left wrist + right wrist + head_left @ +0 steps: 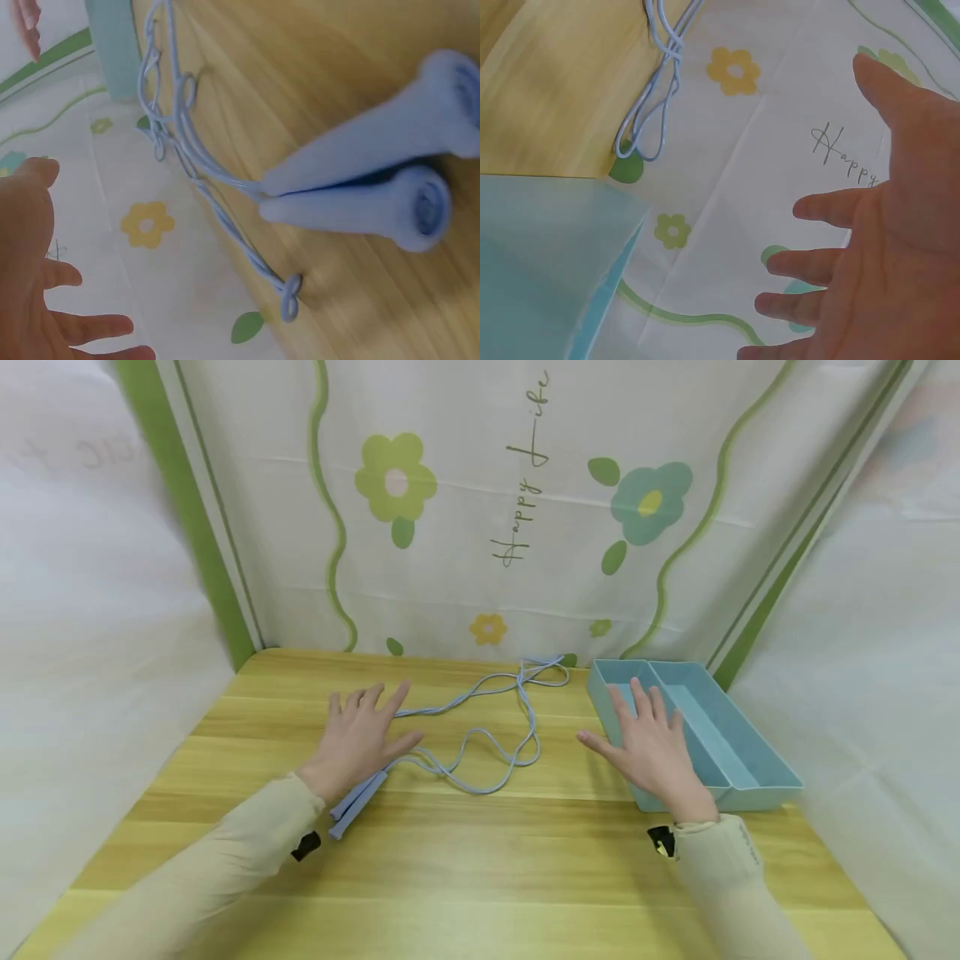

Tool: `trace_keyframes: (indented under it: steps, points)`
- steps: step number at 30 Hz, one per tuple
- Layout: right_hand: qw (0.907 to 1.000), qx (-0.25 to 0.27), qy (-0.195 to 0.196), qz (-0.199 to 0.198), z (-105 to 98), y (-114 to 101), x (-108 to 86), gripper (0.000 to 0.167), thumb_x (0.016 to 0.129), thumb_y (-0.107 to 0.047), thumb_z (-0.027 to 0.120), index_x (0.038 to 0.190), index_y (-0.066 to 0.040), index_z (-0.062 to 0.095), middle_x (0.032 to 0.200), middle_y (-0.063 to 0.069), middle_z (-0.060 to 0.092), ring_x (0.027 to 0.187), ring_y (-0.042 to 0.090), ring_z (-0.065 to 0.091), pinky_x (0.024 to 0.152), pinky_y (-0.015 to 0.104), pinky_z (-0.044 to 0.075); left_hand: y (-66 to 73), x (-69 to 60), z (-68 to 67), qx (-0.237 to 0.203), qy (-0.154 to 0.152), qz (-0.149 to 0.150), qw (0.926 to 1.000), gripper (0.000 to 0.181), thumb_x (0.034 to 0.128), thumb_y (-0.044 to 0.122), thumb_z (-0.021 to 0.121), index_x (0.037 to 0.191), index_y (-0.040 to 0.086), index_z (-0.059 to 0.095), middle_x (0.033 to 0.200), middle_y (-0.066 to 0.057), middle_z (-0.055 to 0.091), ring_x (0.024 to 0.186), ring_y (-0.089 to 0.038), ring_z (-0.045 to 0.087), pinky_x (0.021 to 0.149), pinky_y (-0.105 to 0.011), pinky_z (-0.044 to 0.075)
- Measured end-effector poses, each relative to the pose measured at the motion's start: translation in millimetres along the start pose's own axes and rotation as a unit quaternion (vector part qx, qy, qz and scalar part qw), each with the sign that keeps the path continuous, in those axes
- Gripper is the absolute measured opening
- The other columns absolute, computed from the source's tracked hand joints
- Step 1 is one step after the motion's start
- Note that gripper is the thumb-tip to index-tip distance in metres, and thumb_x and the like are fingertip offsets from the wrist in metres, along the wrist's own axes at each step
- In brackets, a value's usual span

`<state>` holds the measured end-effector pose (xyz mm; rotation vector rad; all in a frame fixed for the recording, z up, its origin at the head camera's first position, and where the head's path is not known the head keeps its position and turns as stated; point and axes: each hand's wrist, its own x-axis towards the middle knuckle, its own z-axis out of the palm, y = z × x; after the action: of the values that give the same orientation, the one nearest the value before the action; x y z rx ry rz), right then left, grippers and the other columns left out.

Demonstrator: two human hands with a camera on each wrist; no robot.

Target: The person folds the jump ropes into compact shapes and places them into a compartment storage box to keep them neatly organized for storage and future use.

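A white cloth (pixel 465 410) printed with flowers, wavy green lines and the lettering "Happy Life" fills the top of the head view, with pale cloth down both sides. Below it, the wood-grained desk (pixel 487 877) takes up the lower part of the frame. Two cream sleeves come in from the lower left and lower right. The light blue tray (pixel 750 799), split lengthwise into two compartments, sits on the desk at the right of the frame, near the cloth. The blue skipping rope (pixel 483 792) lies on the desk, its cord looped loosely through the centre and up towards the tray's far left corner. The left hand (pixel 356 739), left of centre, is open, fingers spread, above part of the cord; the left wrist view shows it apart from the handles. The right hand (pixel 654 750), right of centre, is also open with fingers spread, over the tray's left compartment as the head view sees it. The rope's two handles (pixel 349 214) lie side by side just below the left hand in the head view. Smallest, a black piece (pixel 306 845) shows by each cuff.
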<state>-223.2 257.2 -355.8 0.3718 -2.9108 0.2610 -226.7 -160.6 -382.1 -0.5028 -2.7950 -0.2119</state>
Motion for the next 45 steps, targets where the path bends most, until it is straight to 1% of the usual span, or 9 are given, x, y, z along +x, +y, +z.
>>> trace_keyframes:
  steps: [5, 9, 17, 23, 27, 30, 38, 43, 45]
  points:
    - [0.9988, 0.024, 0.031, -0.031, 8, -1, 0.1, 0.092, 0.092, -0.067, 0.05, 0.154, -0.003, 0.027, 0.156, 0.029, 0.017, 0.14, 0.052, 0.013, 0.103, 0.072, 0.014, -5.7, -15.9, 1.3, -0.025, 0.013, 0.02, 0.9994, 0.08, 0.096, 0.062, 0.049, 0.152, 0.008, 0.035, 0.133, -0.027, 0.052, 0.114, -0.047, 0.053, 0.098, -0.065, 0.036]
    - [0.9943, 0.07, 0.067, -0.045, 13, 0, -5.4, 0.083, 0.095, -0.057, 0.057, 0.151, 0.0, 0.033, 0.154, 0.028, 0.023, 0.138, 0.05, 0.021, 0.105, 0.068, 0.02, -8.9, -26.9, 1.1, -0.075, -0.016, 0.024, 0.9967, 0.072, 0.0974, 0.054, 0.053, 0.143, -0.001, 0.045, 0.124, -0.026, 0.058, 0.106, -0.041, 0.06, 0.086, -0.054, 0.05]
    - [0.9798, 0.143, 0.121, -0.07, 19, -8, -12.1, 0.064, 0.097, -0.038, 0.063, 0.141, 0.004, 0.045, 0.148, 0.024, 0.036, 0.134, 0.045, 0.031, 0.104, 0.063, 0.028, -19.2, -46.3, 2.0, -0.148, -0.066, -0.019, 0.9866, 0.064, 0.0952, 0.038, 0.065, 0.139, -0.006, 0.05, 0.131, -0.025, 0.056, 0.117, -0.041, 0.055, 0.09, -0.054, 0.048]
    - [0.9733, 0.18, 0.117, -0.082, 23, -16, -16.3, 0.056, 0.098, -0.031, 0.063, 0.14, 0.004, 0.047, 0.145, 0.024, 0.039, 0.134, 0.044, 0.033, 0.103, 0.063, 0.029, -22.3, -58.7, 0.3, -0.244, -0.054, -0.091, 0.9639, 0.056, 0.0916, 0.032, 0.072, 0.134, -0.002, 0.056, 0.13, -0.018, 0.059, 0.113, -0.037, 0.058, 0.087, -0.053, 0.05]
    - [0.9716, 0.19, 0.114, -0.083, 26, -19, -17.3, 0.054, 0.099, -0.029, 0.063, 0.138, 0.006, 0.048, 0.144, 0.024, 0.04, 0.133, 0.045, 0.033, 0.101, 0.064, 0.03, -23.3, -66.3, -0.3, -0.294, -0.037, -0.118, 0.9478, 0.055, 0.088, 0.026, 0.077, 0.131, -0.003, 0.058, 0.127, -0.022, 0.06, 0.11, -0.039, 0.06, 0.085, -0.051, 0.052]
    - [0.9709, 0.193, 0.111, -0.09, 27, -22, -16.1, 0.052, 0.099, -0.028, 0.062, 0.136, 0.007, 0.05, 0.144, 0.024, 0.041, 0.133, 0.045, 0.033, 0.101, 0.064, 0.03, -24.5, -69.9, 1.3, -0.307, -0.046, -0.13, 0.9415, 0.059, 0.0845, 0.023, 0.08, 0.129, -0.008, 0.058, 0.124, -0.026, 0.06, 0.108, -0.04, 0.061, 0.084, -0.049, 0.053]
    - [0.9695, 0.2, 0.107, -0.093, 28, -24, -17.2, 0.051, 0.1, -0.028, 0.06, 0.138, 0.005, 0.049, 0.143, 0.023, 0.042, 0.133, 0.044, 0.034, 0.1, 0.064, 0.031, -30.0, -62.5, 11.9, -0.275, -0.097, -0.135, 0.9468, 0.064, 0.0753, 0.02, 0.088, 0.124, -0.012, 0.06, 0.112, -0.022, 0.066, 0.102, -0.034, 0.063, 0.086, -0.047, 0.051]
    - [0.9683, 0.201, 0.113, -0.096, 30, -23, -19.0, 0.049, 0.1, -0.027, 0.061, 0.136, 0.004, 0.051, 0.141, 0.022, 0.045, 0.132, 0.043, 0.037, 0.101, 0.062, 0.032, -28.3, -57.8, 14.8, -0.249, -0.131, -0.121, 0.9519, 0.03, 0.0735, 0.016, 0.088, 0.082, 0.001, 0.064, 0.082, -0.005, 0.065, 0.069, -0.019, 0.057, 0.061, -0.033, 0.049]
    - [0.9686, 0.198, 0.114, -0.098, 30, -24, -19.4, 0.048, 0.1, -0.027, 0.061, 0.136, 0.004, 0.051, 0.14, 0.022, 0.047, 0.131, 0.042, 0.039, 0.102, 0.062, 0.032, -25.9, -56.1, 14.5, -0.243, -0.137, -0.113, 0.9535, 0.034, 0.0748, 0.012, 0.086, 0.068, 0.005, 0.053, 0.069, -0.001, 0.057, 0.058, -0.014, 0.048, 0.052, -0.029, 0.042]
